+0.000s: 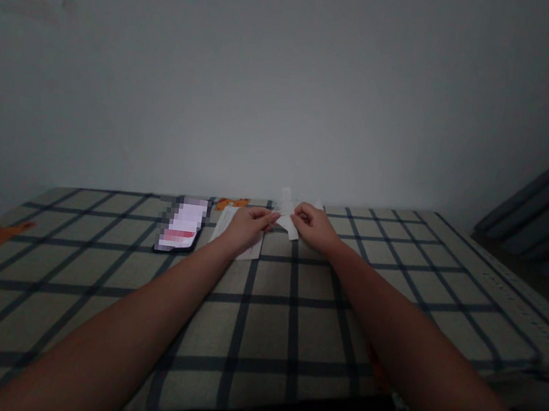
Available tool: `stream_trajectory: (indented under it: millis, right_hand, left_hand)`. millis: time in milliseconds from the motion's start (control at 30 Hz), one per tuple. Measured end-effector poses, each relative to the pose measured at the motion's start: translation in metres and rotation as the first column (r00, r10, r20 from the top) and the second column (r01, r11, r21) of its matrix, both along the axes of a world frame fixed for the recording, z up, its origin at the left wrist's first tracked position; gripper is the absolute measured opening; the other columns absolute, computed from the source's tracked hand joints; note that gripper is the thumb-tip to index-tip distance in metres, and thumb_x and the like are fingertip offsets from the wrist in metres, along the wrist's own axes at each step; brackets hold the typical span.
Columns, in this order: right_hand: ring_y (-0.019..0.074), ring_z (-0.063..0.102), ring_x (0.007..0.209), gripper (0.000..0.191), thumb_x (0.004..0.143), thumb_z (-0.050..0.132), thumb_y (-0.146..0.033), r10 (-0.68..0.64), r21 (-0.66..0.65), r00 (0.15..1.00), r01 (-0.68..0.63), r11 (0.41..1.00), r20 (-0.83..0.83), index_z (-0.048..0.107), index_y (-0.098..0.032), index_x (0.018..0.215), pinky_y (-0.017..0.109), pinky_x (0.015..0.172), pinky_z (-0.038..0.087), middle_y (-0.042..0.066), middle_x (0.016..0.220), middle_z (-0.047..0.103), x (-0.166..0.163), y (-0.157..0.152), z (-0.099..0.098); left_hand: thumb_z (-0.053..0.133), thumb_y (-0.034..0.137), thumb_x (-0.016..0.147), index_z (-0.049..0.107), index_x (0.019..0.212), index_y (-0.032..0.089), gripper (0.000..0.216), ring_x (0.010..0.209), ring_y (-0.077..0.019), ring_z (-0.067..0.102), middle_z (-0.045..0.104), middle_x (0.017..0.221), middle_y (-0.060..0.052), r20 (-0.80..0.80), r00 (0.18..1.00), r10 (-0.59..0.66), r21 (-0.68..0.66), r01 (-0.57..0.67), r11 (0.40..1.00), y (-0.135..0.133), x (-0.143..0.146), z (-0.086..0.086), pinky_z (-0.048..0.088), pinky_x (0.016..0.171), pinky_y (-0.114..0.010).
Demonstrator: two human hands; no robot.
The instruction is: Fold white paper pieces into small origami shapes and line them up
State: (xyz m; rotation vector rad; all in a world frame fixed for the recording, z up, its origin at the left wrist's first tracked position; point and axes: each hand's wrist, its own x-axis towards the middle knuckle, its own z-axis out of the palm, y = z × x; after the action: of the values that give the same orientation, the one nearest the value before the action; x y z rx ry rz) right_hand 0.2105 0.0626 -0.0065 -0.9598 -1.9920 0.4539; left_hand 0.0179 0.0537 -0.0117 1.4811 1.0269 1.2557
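Low over checked cloth (pixel 266 331), left hand (pixel 248 223) and right hand (pixel 317 229) nearly meet, outstretched, fingertips pinching white paper (pixel 292 230).

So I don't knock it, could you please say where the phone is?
In the head view, the phone lies left of centre on the checked cloth, just left of the white sheet.

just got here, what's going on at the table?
A person holds a small white paper-like piece between the fingertips of the left hand and right hand. A white sheet lies on the checked cloth, partly hidden by the left hand. A phone with a lit screen lies left of the sheet.
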Motion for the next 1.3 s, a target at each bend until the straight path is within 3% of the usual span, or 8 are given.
stream_trajectory:
  millis: [167,267,433,533,733,933,1133,1300]
  right_hand:
    - [0.0087,0.045,0.055,0.016,0.081,0.051,-0.030,-0.031,0.049,0.998,0.028,0.998,0.060,0.053,-0.016,0.072,0.020,0.052,0.030,-0.003,0.061,0.051,-0.002,-0.003,0.003]
    - [0.0087,0.046,0.055,0.017,0.081,0.052,-0.031,-0.025,0.036,0.996,0.022,0.999,0.086,0.055,-0.016,0.073,0.020,0.053,0.031,-0.002,0.062,0.054,-0.003,-0.004,0.003]
    - [0.0098,0.052,0.060,0.018,0.081,0.054,-0.033,0.049,-0.031,0.995,-0.046,0.998,0.089,0.057,-0.016,0.080,0.020,0.055,0.035,0.000,0.067,0.059,-0.004,-0.006,0.003]
    - [0.0103,0.053,0.061,0.019,0.081,0.055,-0.036,0.083,-0.041,0.990,-0.079,0.996,0.111,0.057,-0.017,0.082,0.021,0.055,0.036,0.000,0.068,0.060,-0.004,-0.008,0.004]
    - [0.0099,0.052,0.060,0.018,0.082,0.053,-0.035,0.072,-0.002,0.986,-0.072,0.997,0.150,0.055,-0.017,0.079,0.021,0.056,0.035,-0.001,0.067,0.058,-0.003,-0.007,0.005]
    - [0.0098,0.051,0.060,0.021,0.082,0.053,-0.037,0.076,-0.004,0.983,-0.077,0.997,0.167,0.055,-0.017,0.080,0.021,0.055,0.033,-0.001,0.067,0.058,-0.004,-0.009,0.006]
    - [0.0097,0.051,0.059,0.023,0.083,0.052,-0.040,0.098,-0.032,0.980,-0.094,0.995,0.174,0.057,-0.017,0.086,0.021,0.054,0.032,-0.001,0.067,0.058,-0.004,-0.009,0.006]
    - [0.0096,0.051,0.058,0.026,0.082,0.055,-0.042,0.093,-0.032,0.980,-0.089,0.996,0.177,0.058,-0.018,0.092,0.020,0.053,0.033,-0.002,0.066,0.058,-0.004,-0.009,0.007]
  left_hand:
    - [0.074,0.035,0.065,0.068,0.090,0.012,0.035,0.051,-0.0079,0.050,0.062,0.067,-0.002,0.127,0.990,0.062,-0.010,-0.061,0.998,0.005,0.002,-0.004,0.038,0.049,-0.021]
    - [0.076,0.029,0.064,0.062,0.103,0.012,0.045,0.057,-0.0095,0.057,0.064,0.072,-0.004,0.237,0.971,0.026,-0.048,-0.015,0.999,0.006,0.003,-0.005,0.045,0.054,-0.022]
    - [0.074,0.027,0.066,0.050,0.109,0.016,0.050,0.061,-0.0120,0.062,0.066,0.076,-0.003,0.231,0.972,0.046,-0.021,-0.042,0.999,0.002,0.005,-0.003,0.048,0.056,-0.024]
    - [0.072,0.027,0.068,0.047,0.104,0.019,0.045,0.063,-0.0128,0.062,0.065,0.076,-0.002,0.226,0.974,0.028,0.003,-0.029,1.000,0.000,0.007,-0.002,0.050,0.057,-0.025]
    - [0.070,0.026,0.067,0.055,0.079,0.016,0.022,0.068,-0.0120,0.060,0.061,0.076,-0.001,0.180,0.982,-0.050,0.023,0.047,0.999,0.001,0.007,-0.007,0.050,0.058,-0.024]
    - [0.068,0.031,0.071,0.061,0.087,0.018,0.022,0.077,-0.0136,0.060,0.061,0.087,-0.003,0.121,0.980,-0.156,0.022,0.154,0.988,-0.002,0.007,-0.009,0.052,0.064,-0.026]
    - [0.072,0.037,0.069,0.060,0.088,0.016,0.031,0.067,-0.0122,0.060,0.062,0.078,-0.003,0.018,0.990,-0.140,0.005,0.140,0.990,0.000,0.005,-0.011,0.050,0.063,-0.026]
    - [0.072,0.038,0.068,0.057,0.087,0.017,0.032,0.067,-0.0116,0.059,0.061,0.082,-0.002,0.067,0.988,-0.138,0.019,0.137,0.990,-0.002,0.007,-0.006,0.049,0.060,-0.025]
